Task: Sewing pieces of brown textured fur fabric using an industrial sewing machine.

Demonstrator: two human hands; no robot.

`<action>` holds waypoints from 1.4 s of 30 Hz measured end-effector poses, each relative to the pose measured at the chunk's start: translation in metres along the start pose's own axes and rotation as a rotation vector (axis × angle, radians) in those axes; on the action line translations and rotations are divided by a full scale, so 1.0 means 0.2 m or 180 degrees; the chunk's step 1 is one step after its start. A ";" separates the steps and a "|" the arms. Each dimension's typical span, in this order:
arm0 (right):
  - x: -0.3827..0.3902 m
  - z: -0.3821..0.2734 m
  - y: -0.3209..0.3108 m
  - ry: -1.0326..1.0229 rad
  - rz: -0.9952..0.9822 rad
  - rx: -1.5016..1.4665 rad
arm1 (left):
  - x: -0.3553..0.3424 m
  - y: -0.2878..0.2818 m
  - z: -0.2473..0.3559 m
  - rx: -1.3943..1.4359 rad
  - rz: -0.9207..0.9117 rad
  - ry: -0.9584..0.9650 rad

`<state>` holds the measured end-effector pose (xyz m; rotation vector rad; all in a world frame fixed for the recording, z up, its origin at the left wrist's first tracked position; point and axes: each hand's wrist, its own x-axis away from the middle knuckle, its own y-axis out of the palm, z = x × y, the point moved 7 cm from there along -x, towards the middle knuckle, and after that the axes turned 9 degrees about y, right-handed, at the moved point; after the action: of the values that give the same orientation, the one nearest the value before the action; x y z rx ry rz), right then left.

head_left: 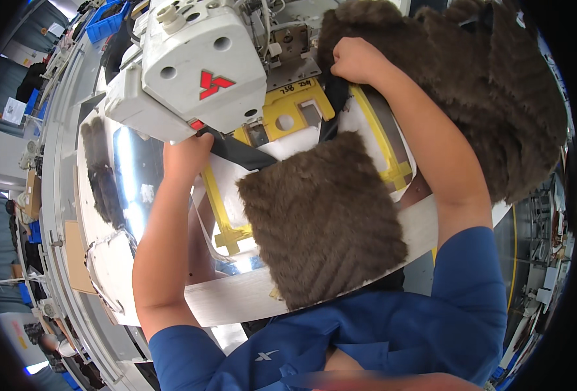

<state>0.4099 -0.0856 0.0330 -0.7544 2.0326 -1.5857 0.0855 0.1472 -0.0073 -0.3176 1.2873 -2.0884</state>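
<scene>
A square piece of brown fur [324, 218] lies in front of me, over the near part of a white sheet edged with yellow tape [383, 143]. From its far edge a black strap [243, 153] runs left to my left hand [191, 153], closed on its end close under the white sewing machine head [204, 72]. My right hand [360, 60] is closed at the far side, at the top of a second black strap [336, 94]; its fingertips are partly hidden. Between the straps sits a yellow template plate [292, 114] with cut-outs, below the machine's metal parts.
A large heap of brown fur [477, 91] covers the right side of the table. Fur strips [101, 169] lie at the left beside a shiny plate [135, 176]. A blue crate [108, 23] stands at the far left. The table's pale front edge [230, 303] is close to my body.
</scene>
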 end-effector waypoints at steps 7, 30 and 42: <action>-0.01 -0.02 0.03 -0.0120 -0.0041 0.0167 | 0.01 -0.05 0.15 -0.0933 -0.0575 0.0754; 0.35 0.08 -0.06 -0.0038 0.0738 -0.2157 | 0.10 -0.04 -0.01 0.2631 0.0673 -0.0503; 1.06 0.14 0.18 0.1083 -0.1165 -0.3758 | 0.72 0.08 0.31 0.3538 -0.0594 -0.1352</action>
<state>0.2639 -0.2407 -0.0131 -1.3524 3.2057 -0.4895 0.0151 0.0070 -0.0097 -0.3378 -0.2264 -2.3667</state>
